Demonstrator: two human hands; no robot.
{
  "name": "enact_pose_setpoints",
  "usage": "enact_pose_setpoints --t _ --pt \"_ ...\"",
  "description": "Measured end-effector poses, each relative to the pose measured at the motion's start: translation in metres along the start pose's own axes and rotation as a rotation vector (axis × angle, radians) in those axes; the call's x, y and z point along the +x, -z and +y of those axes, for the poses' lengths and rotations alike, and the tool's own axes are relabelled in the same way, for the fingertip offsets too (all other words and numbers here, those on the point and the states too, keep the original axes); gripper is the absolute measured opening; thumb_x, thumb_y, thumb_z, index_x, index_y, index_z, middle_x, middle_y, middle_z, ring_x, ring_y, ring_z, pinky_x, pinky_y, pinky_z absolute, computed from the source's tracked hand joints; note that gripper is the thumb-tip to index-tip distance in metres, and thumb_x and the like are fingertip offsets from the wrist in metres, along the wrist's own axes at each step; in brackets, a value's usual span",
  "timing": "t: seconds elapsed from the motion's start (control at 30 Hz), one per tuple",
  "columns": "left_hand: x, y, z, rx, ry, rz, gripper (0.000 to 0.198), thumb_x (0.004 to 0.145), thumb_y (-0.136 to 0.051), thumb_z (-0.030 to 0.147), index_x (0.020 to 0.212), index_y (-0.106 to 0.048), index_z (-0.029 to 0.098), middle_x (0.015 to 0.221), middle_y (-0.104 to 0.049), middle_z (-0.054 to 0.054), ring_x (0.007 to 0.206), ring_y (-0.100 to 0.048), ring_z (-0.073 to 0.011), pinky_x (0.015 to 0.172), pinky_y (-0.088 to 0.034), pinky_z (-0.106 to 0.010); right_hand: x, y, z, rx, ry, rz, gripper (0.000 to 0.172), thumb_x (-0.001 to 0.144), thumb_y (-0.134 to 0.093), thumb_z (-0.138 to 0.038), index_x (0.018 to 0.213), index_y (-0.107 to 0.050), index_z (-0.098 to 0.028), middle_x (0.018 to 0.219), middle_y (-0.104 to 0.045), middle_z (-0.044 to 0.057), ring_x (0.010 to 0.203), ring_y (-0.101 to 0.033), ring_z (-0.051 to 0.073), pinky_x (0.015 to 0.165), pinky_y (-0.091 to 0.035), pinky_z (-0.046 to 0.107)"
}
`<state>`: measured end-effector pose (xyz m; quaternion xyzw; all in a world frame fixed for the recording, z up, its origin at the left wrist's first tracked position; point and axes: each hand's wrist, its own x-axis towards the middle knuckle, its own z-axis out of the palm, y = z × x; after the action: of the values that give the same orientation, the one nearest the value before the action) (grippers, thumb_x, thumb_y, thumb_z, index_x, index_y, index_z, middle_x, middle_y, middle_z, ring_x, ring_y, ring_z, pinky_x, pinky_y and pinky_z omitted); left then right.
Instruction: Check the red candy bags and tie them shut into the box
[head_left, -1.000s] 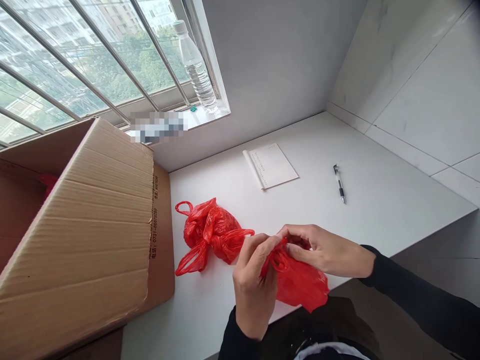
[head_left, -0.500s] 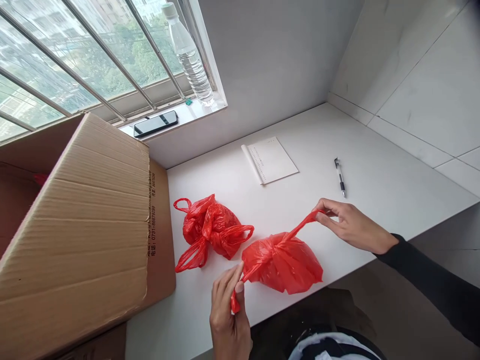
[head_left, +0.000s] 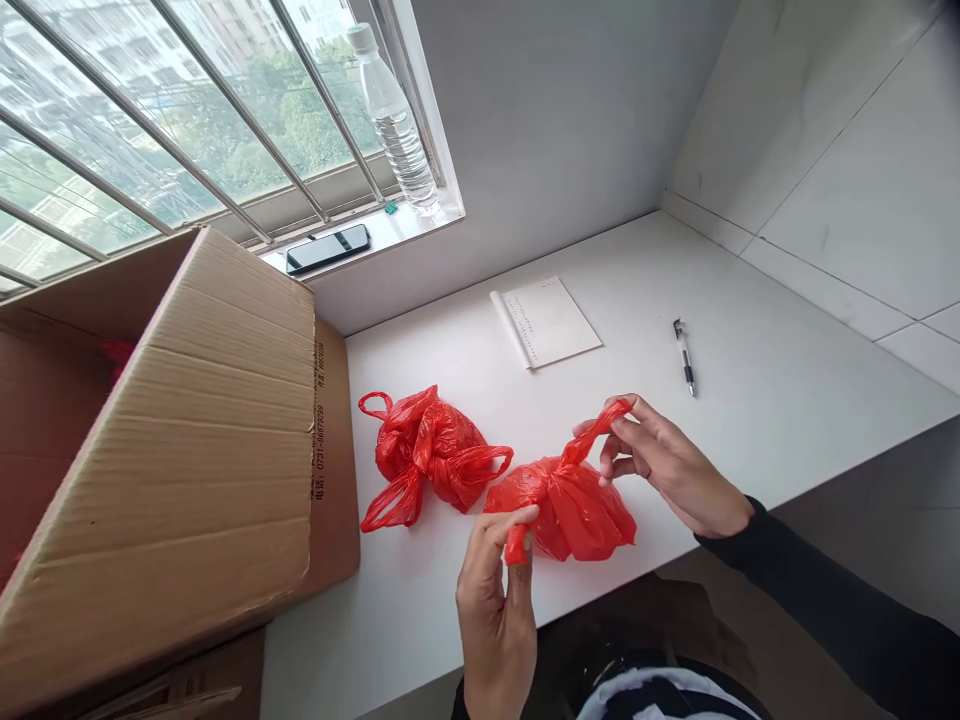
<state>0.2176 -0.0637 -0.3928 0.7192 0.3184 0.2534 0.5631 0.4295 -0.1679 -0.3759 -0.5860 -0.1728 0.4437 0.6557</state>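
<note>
A filled red plastic bag (head_left: 581, 515) rests on the white table near its front edge, its top gathered. My left hand (head_left: 499, 600) pinches one of its handles between thumb and fingers at the near left. On the other side, my right hand (head_left: 664, 455) is closed on the opposite handle, which it holds up above the bag. Just to the left sits a second red plastic bag (head_left: 431, 450), knotted, with several handle loops sticking out; neither hand touches it. What is inside the bags cannot be made out.
A large cardboard box (head_left: 187, 450) stands open on the left, with something red inside. Farther back on the table (head_left: 637, 270) lie a notepad (head_left: 551, 320) and a pen (head_left: 684, 358). The windowsill holds a phone (head_left: 328, 248) and a water bottle (head_left: 401, 135).
Both hands have come closer together over the bag, still holding its handles. My left hand has risen to the right; my right hand has shifted left. The camera view has moved slightly.
</note>
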Motion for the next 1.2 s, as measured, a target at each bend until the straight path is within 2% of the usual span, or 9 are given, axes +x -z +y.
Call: enact_pose_setpoints --t 0.2,0.4,0.5,0.63,0.73,0.83,0.97,1.1,1.2 --pt "0.003 -0.007 0.017 -0.049 -0.083 0.026 0.02 0.103 -0.052 0.028 0.103 -0.072 0.027 0.114 -0.066 -0.007 0.113 -0.06 -0.0219 0.096 -0.048 -0.034 0.001 -0.007 0.004 0.063 0.012 -0.005 0.027 0.103 -0.052 -0.049 0.1 -0.059 -0.023 0.108 -0.065 0.003 0.074 -0.063 0.013 0.073 -0.057 0.033" --pt "-0.002 -0.01 0.023 -0.214 0.132 0.065 0.031 0.103 -0.051 0.041 0.084 -0.066 0.022 0.072 -0.057 0.0 0.071 -0.053 -0.0149 0.072 -0.044 -0.026 0.003 -0.011 -0.003 0.165 -0.107 0.038 0.027 0.102 -0.05 -0.049 0.09 -0.051 -0.026 0.067 -0.052 -0.006 0.047 -0.042 0.009 0.043 -0.044 0.023" --pt "-0.004 -0.007 0.017 -0.23 0.254 0.082 0.035 0.1 -0.055 0.048 0.079 -0.063 0.021 0.067 -0.051 0.002 0.067 -0.047 -0.0142 0.068 -0.041 -0.025 0.005 -0.012 -0.003 0.121 -0.113 0.047 0.031 0.101 -0.053 -0.049 0.083 -0.048 -0.024 0.062 -0.044 -0.007 0.046 -0.033 0.007 0.041 -0.035 0.019" --pt "-0.003 -0.004 0.015 -0.257 0.3 0.148 0.03 0.099 -0.056 0.049 0.094 -0.07 0.023 0.073 -0.06 0.0 0.076 -0.055 -0.0171 0.075 -0.045 -0.026 0.008 -0.012 -0.001 0.054 -0.074 -0.005 0.034 0.103 -0.048 -0.052 0.083 -0.049 -0.024 0.068 -0.049 -0.005 0.052 -0.041 0.009 0.048 -0.042 0.023" --pt "0.003 -0.006 0.017 -0.243 0.236 0.169 0.031 0.097 -0.058 0.05 0.102 -0.075 0.025 0.102 -0.071 -0.006 0.102 -0.062 -0.0218 0.093 -0.047 -0.03 0.009 -0.014 -0.003 0.011 -0.035 -0.005 0.033 0.103 -0.046 -0.055 0.094 -0.056 -0.026 0.079 -0.058 -0.002 0.058 -0.05 0.011 0.055 -0.049 0.027" --pt "0.011 -0.011 0.016 -0.198 0.217 0.141 0.036 0.1 -0.053 0.05 0.116 -0.075 0.025 0.124 -0.069 -0.008 0.121 -0.059 -0.0251 0.107 -0.044 -0.036 0.01 -0.016 -0.003 0.014 -0.006 -0.027 0.033 0.103 -0.046 -0.056 0.108 -0.06 -0.027 0.094 -0.063 0.001 0.067 -0.057 0.014 0.066 -0.055 0.032" --pt "0.017 -0.012 0.009 -0.126 0.189 0.054 0.038 0.104 -0.045 0.044 0.125 -0.071 0.026 0.129 -0.067 -0.009 0.125 -0.058 -0.026 0.107 -0.045 -0.041 0.013 -0.014 0.0 -0.036 0.013 -0.026 0.034 0.104 -0.045 -0.054 0.121 -0.061 -0.03 0.113 -0.064 0.005 0.073 -0.059 0.015 0.075 -0.058 0.037" --pt "0.018 -0.007 0.001 -0.073 0.08 -0.014 0.033 0.103 -0.05 0.035 0.129 -0.069 0.03 0.135 -0.064 -0.009 0.129 -0.055 -0.0274 0.108 -0.044 -0.045 0.015 -0.004 0.0 -0.169 0.034 0.064 0.037 0.102 -0.048 -0.055 0.132 -0.059 -0.036 0.134 -0.058 0.006 0.087 -0.064 0.019 0.08 -0.059 0.04" --pt "0.019 -0.003 -0.005 0.046 -0.001 -0.048 0.04 0.098 -0.056 0.032 0.138 -0.063 0.033 0.141 -0.059 -0.009 0.134 -0.05 -0.0308 0.11 -0.043 -0.051 0.011 0.001 -0.001 -0.291 0.113 0.294 0.04 0.097 -0.056 -0.054 0.134 -0.055 -0.039 0.132 -0.056 0.005 0.089 -0.063 0.021 0.081 -0.058 0.044"
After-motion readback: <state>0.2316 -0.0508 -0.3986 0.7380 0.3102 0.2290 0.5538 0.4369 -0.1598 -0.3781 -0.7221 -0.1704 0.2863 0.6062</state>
